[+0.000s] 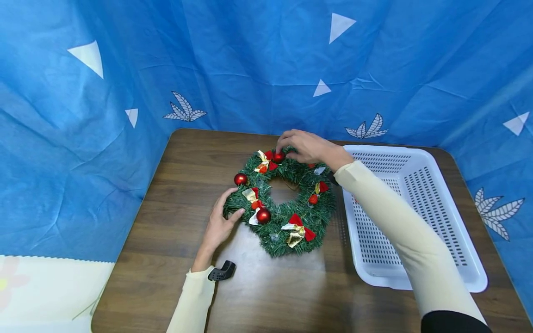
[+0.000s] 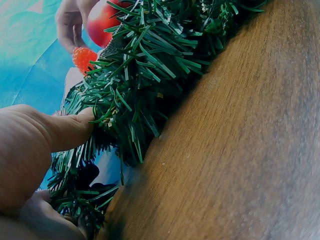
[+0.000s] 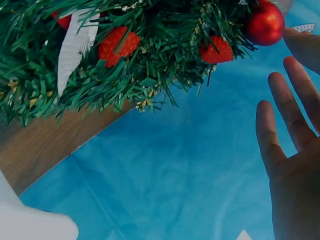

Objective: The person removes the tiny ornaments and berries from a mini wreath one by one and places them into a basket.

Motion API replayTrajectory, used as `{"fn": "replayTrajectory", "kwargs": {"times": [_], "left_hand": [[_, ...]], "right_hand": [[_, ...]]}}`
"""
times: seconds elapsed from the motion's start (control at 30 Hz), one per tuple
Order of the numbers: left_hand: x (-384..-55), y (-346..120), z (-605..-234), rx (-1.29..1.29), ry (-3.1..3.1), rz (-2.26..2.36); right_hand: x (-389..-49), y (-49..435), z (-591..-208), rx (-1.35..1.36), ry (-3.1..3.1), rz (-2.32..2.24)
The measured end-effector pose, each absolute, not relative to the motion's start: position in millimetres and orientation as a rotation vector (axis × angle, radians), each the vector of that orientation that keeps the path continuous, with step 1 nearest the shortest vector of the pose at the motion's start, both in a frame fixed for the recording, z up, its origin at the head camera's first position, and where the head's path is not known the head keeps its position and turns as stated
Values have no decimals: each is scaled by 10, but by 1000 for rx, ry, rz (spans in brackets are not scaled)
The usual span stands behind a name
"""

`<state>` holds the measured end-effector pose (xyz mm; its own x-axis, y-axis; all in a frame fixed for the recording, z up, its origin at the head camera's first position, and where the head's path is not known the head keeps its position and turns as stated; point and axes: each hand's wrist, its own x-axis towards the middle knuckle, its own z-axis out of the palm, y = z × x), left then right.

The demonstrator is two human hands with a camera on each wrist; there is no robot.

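Note:
A green tinsel Christmas wreath (image 1: pixel 272 240) lies on the table, decorated with red-and-gold bows (image 1: pixel 296 230), red berries (image 3: pixel 118 46) and shiny red baubles. My left hand (image 1: pixel 220 222) grips the wreath's left side, its thumb (image 2: pixel 72 130) over the tinsel and its other fingers low at the outer edge. At the wreath's far side, my right hand (image 1: pixel 306 147) pinches a red bauble (image 1: pixel 278 157) beside a bow; its remaining fingers (image 3: pixel 290 112) stay extended. Two more baubles sit on the left part, one (image 1: pixel 240 179) near my left fingertips, another (image 1: pixel 263 216) close to the thumb.
A white perforated plastic basket (image 1: pixel 451 208) stands on the right of the wooden table (image 1: pixel 166 259), beneath my right forearm. Blue cloth (image 1: pixel 250 55) with white triangles hangs behind the table's far edge. A black wrist device (image 1: pixel 222 271) is on my left wrist.

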<state>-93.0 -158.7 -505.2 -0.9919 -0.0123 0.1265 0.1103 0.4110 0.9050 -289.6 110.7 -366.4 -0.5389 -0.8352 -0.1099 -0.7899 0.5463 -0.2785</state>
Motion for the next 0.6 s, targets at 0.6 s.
{"fn": "replayTrajectory", "kwargs": {"times": [0.6], "left_hand": [[-923,-1601,-5159,-96,-2536,-1629]], "right_hand": [[-2863,959,-3869,-1416,2564,-307]]}}
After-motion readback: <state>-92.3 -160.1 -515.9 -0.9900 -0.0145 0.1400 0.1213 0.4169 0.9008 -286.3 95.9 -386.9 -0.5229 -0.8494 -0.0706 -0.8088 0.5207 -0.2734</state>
